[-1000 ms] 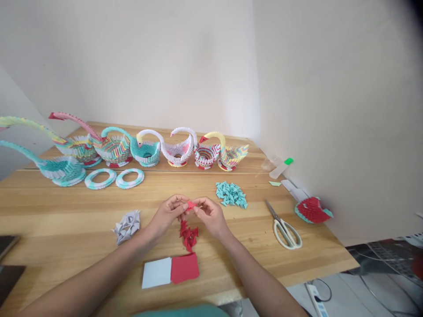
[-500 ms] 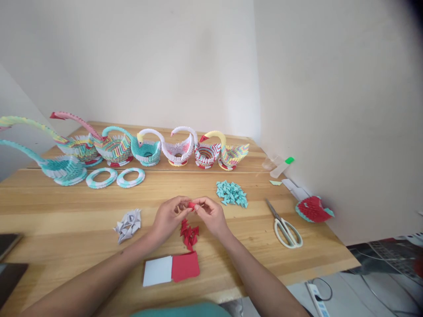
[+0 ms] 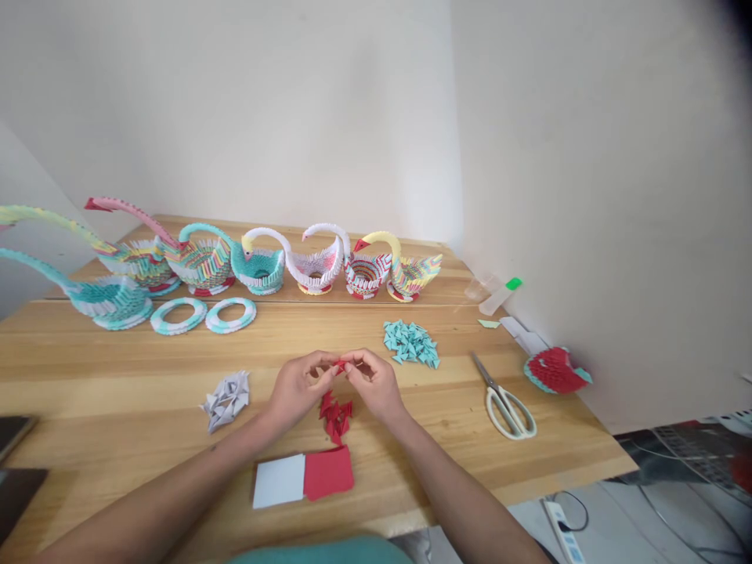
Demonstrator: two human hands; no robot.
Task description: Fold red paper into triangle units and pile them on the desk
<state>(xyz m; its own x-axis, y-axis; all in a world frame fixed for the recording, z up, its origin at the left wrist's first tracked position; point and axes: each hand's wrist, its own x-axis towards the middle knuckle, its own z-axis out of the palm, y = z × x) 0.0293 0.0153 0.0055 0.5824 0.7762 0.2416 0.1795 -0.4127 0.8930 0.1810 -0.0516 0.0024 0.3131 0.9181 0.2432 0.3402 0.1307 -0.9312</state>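
Above the middle of the wooden table (image 3: 411, 462), the left hand (image 3: 299, 384) and the right hand (image 3: 371, 381) meet fingertip to fingertip, both pinching a small red paper piece (image 3: 340, 364) between thumb and forefingers; the fold itself is too small to make out. Just below the hands lies a heap of folded red paper units (image 3: 335, 414), and nearer the table's front edge a red paper square (image 3: 329, 472) sits touching a white paper square (image 3: 278, 482) on its left. A pile of grey folded units (image 3: 226, 400) lies to the left of the left hand, and a pile of teal folded units (image 3: 410, 343) lies beyond the right hand. White-handled scissors (image 3: 504, 396) rest to the right, near a small red and teal paper model (image 3: 555, 370) by the wall. Along the far side stands a row of modular paper swans (image 3: 317, 266), with two teal and white paper rings (image 3: 203, 316) in front of them.
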